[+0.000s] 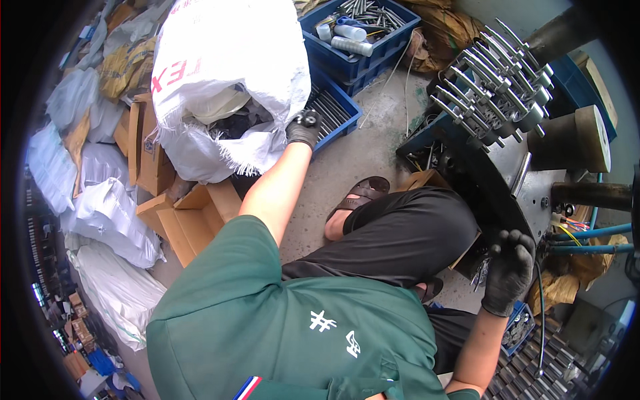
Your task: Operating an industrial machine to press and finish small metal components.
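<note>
My left hand (305, 129), in a dark glove, is at the right edge of the mouth of a big white woven sack (233, 53). Its fingers are curled closed around something small with shiny spots that I cannot make out. Dark pieces (241, 123) lie inside the sack's frayed opening. Just beyond this hand is a blue crate of metal rods (327, 110). My right hand (509, 273), also gloved, is raised near the black machine (517, 180). Its fingers are bent inward, and whatever they may hold is hidden.
Steel pins and cylinders (497, 87) cluster on the machine's upper part. A stacked blue crate (360, 33) holds rods and white tubes. Opened cardboard boxes (200, 220) and white sacks (110, 213) crowd the left. Blue pipes (593, 240) and a black cable (541, 320) run at the right.
</note>
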`<state>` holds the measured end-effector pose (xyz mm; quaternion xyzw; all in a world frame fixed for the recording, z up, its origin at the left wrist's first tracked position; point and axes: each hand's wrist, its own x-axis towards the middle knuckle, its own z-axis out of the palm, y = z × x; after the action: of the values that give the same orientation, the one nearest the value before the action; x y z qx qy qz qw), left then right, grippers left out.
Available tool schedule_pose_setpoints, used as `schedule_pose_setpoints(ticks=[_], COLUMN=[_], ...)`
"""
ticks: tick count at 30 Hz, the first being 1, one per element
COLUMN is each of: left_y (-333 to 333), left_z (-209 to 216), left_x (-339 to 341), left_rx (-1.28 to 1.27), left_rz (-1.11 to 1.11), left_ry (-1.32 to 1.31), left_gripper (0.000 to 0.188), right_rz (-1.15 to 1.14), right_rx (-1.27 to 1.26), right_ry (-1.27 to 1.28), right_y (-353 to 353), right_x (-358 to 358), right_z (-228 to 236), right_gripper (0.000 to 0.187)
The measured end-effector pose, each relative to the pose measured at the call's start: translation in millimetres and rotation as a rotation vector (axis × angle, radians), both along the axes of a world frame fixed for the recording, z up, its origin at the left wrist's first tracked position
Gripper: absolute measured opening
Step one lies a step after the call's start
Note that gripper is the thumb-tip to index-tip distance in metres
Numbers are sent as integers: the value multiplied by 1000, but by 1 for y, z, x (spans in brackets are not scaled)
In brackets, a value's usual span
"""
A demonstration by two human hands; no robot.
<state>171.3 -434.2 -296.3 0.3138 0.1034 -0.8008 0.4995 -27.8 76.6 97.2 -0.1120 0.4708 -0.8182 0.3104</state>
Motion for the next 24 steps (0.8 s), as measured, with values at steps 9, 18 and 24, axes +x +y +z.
schedule_pose_setpoints(ticks=[9, 18, 24], left_y=[34, 139, 200], left_z=[0, 112, 279], left_x=[10, -12, -72], left_rx=[44, -335, -858], left_rz=[-157, -626, -753], left_ry=[-563, -616, -463], left_gripper=[60, 34, 29], right_rz=[171, 500, 529], right_rx=[821, 1195, 1190], right_ry=[162, 936, 831], right_y=[131, 165, 183], right_x=[-64, -74, -83], right_z=[-29, -50, -33], right_gripper=[15, 15, 22])
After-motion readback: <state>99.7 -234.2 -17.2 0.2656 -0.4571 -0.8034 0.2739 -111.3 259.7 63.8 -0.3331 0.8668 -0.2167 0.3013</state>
